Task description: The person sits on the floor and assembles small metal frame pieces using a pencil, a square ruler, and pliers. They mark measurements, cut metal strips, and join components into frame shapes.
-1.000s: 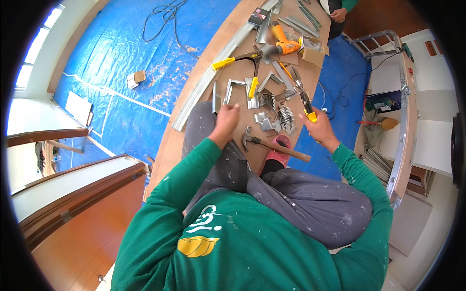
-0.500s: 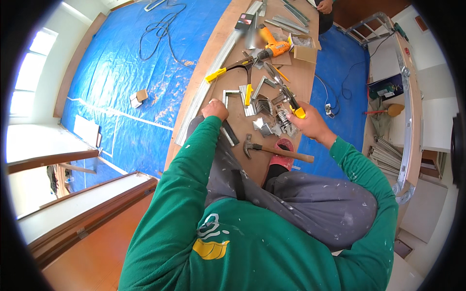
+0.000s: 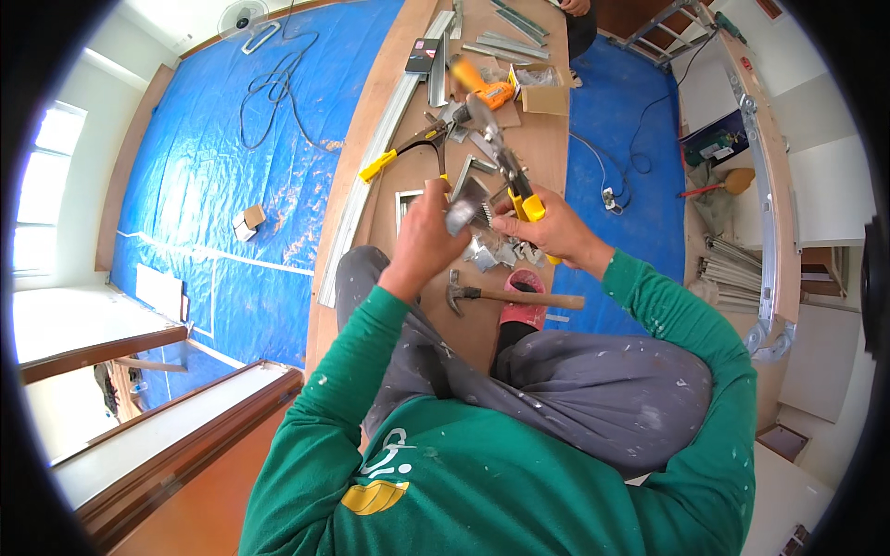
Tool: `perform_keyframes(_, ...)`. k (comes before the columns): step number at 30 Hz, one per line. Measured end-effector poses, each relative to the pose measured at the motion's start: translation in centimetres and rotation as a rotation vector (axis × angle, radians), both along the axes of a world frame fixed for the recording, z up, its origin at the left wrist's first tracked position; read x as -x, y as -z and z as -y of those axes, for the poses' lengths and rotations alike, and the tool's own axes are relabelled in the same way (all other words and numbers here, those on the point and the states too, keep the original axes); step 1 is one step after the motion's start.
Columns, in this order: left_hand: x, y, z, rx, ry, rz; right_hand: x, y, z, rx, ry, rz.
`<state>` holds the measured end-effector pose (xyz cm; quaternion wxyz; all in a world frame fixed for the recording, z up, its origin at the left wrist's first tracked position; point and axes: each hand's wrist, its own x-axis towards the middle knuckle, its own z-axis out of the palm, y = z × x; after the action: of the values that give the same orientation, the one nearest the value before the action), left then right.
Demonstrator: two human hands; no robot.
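My right hand (image 3: 561, 230) is closed around yellow-handled snips (image 3: 527, 204), whose metal jaws point away from me over the board. Close to its left, my left hand (image 3: 428, 236) is raised with curled fingers around a short shiny metal channel piece (image 3: 461, 217), smeared by motion. Below both hands lie several small bent metal pieces (image 3: 489, 252). A claw hammer (image 3: 533, 298) with a wooden handle rests nearer to me, across a pink shoe (image 3: 527, 282). Another yellow-gripped hand tool (image 3: 378, 166) lies with its handles spread, left of the snips.
Farther along the wooden board (image 3: 547, 139) are an orange drill (image 3: 496, 94), an open cardboard box (image 3: 545, 99) and metal strips (image 3: 505, 48). Long metal profiles (image 3: 357, 202) line its left edge. Blue sheeting (image 3: 306, 167) covers the floor, with a cable (image 3: 273, 88) on it. A ladder (image 3: 774, 204) stands right.
My left hand has lifted the metal piece off the board and brought it toward the snips. My right hand has moved left with the snips. The view has shifted slightly.
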<state>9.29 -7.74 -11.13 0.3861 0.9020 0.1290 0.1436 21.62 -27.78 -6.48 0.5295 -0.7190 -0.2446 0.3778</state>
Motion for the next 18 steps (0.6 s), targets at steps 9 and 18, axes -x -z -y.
perform_keyframes(9,0.1,-5.6,1.4,0.082,0.120,0.043,-0.4,-4.3,-1.4,-0.156,0.237,-0.113)
perform_keyframes(18,5.0,-6.7,-3.0,0.890,0.573,-0.518,-0.7,-4.4,-0.5,-0.158,0.008,-0.172)
